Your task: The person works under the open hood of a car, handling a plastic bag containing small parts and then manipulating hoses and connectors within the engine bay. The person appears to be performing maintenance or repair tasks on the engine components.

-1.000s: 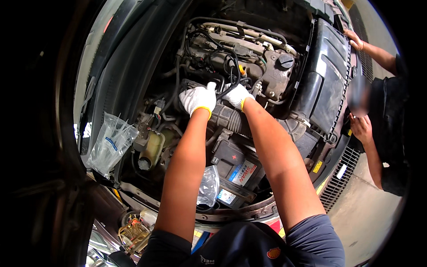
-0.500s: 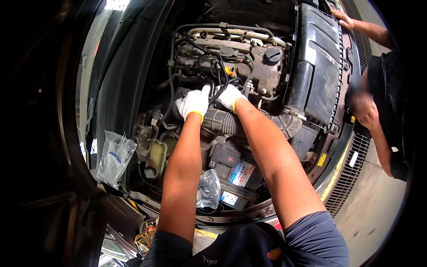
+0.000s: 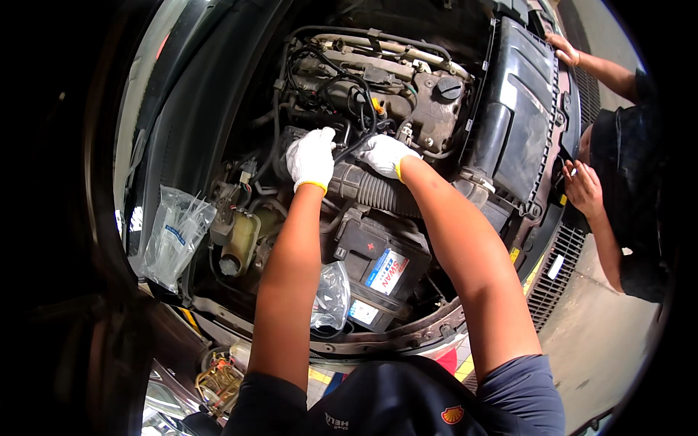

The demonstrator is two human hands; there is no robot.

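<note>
white knit gloves (image 3: 310, 161) cover the fingers (image 3: 372, 149); behind these run yellow cuffs (image 3: 311, 185), then, farther back, short dark sleeves (image 3: 520, 389) and a dark shirt (image 3: 396, 389) with a red-and-yellow emblem (image 3: 452, 415) and pale lettering (image 3: 337, 422).

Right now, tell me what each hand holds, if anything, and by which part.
It cannot be told: the gloved left hand and gloved right hand, beside the ribbed hose, hide any grip.

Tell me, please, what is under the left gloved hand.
A dark ribbed hose shows just right of the left hand; whatever lies directly beneath is covered and cannot be seen.
</note>
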